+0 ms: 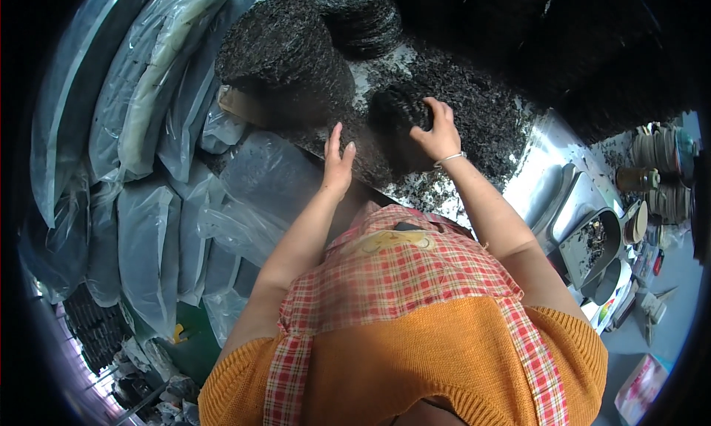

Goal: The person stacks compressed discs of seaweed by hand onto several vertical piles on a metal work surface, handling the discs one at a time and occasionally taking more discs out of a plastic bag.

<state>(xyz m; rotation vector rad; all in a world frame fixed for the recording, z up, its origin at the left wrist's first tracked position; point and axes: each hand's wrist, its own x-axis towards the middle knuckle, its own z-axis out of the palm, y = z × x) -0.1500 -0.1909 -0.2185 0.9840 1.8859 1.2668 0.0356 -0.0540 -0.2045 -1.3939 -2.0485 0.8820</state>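
My right hand (441, 132), with a bracelet at the wrist, has its curved fingers at the right edge of a dark, blurred clump (397, 112) of dried, seaweed-like material. Whether it grips the clump cannot be told. To the left, my left hand (339, 162) is raised with fingers apart and nothing in it. Loose dark flakes (472, 109) cover much of the metal table (536, 148) around the clump. Just beyond my left hand stands a thick round stack (283, 54) of dark, rough sheets, with a second stack (361, 15) behind it.
Filled clear plastic bags (147, 220) crowd the left side. A piece of cardboard (239, 104) shows under the near stack. At right lie metal trays (589, 198), a scoop-like pan (591, 243) with dark bits and a lidded jar (636, 179). Large dark masses (555, 48) fill the upper right.
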